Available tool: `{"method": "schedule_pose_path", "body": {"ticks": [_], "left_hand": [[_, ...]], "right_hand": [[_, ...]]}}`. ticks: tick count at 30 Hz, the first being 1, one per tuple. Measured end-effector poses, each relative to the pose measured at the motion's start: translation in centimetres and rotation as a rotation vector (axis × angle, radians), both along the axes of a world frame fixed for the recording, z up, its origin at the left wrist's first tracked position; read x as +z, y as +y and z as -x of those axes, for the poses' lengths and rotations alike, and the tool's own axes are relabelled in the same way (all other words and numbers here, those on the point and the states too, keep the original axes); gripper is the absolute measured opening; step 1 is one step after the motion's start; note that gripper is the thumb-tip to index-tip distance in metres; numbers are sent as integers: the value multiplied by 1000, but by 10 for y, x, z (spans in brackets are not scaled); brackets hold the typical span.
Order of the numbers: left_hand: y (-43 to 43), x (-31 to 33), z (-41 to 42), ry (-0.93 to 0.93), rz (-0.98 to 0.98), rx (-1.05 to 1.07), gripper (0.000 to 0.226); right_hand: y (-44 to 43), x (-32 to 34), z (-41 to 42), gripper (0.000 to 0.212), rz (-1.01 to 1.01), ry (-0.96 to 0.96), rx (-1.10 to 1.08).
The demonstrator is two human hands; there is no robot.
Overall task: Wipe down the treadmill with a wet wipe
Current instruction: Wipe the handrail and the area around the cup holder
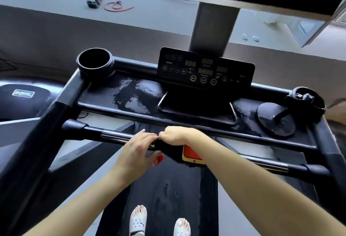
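Note:
I stand on the black treadmill's belt (168,189), facing its control panel (204,71). My left hand (138,147) grips the front handlebar (112,134), fingers over the top and thumb underneath. My right hand (176,135) is curled over the bar's black centre housing, right beside the left hand, just above the red stop button (191,152). No wet wipe shows; anything under my right fingers is hidden. The console tray (97,103) has pale wet smears (138,93) on its left half.
A cup holder (94,62) stands at the tray's left corner, and another (307,101) with small items at the right. A round black disc on a stem (275,121) lies on the tray's right side. A grey pillar (211,28) rises behind the panel. A red band (116,7) lies on the floor.

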State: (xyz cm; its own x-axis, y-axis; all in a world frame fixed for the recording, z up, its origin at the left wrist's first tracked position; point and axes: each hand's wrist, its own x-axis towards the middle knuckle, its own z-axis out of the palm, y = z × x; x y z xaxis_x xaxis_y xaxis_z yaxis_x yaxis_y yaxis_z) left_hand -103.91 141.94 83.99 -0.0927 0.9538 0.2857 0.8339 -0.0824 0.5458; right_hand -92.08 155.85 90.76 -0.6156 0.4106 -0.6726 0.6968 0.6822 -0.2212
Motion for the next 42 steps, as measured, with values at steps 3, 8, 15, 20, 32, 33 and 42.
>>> {"method": "schedule_pose_path", "body": {"ticks": [3, 8, 15, 20, 32, 33, 42], "left_hand": [[1, 3, 1, -16, 51, 11, 39], [0, 6, 4, 16, 77, 5, 43], [2, 3, 4, 44, 50, 24, 40], [7, 11, 4, 62, 91, 2, 37], [8, 18, 13, 94, 80, -98, 36], [8, 17, 14, 99, 75, -104, 36], [13, 18, 20, 108, 46, -148, 32]], "right_hand": [[-19, -16, -15, 36, -310, 65, 80], [-46, -49, -88, 34, -514, 578, -184], [-76, -80, -193, 40, -936, 659, -690], [-70, -76, -177, 16, -1059, 805, -1228], [-83, -66, -103, 41, 693, 1986, -2319], [-92, -64, -100, 37, 675, 1972, -2282], [-83, -65, -117, 27, 620, 1884, -2392]]}}
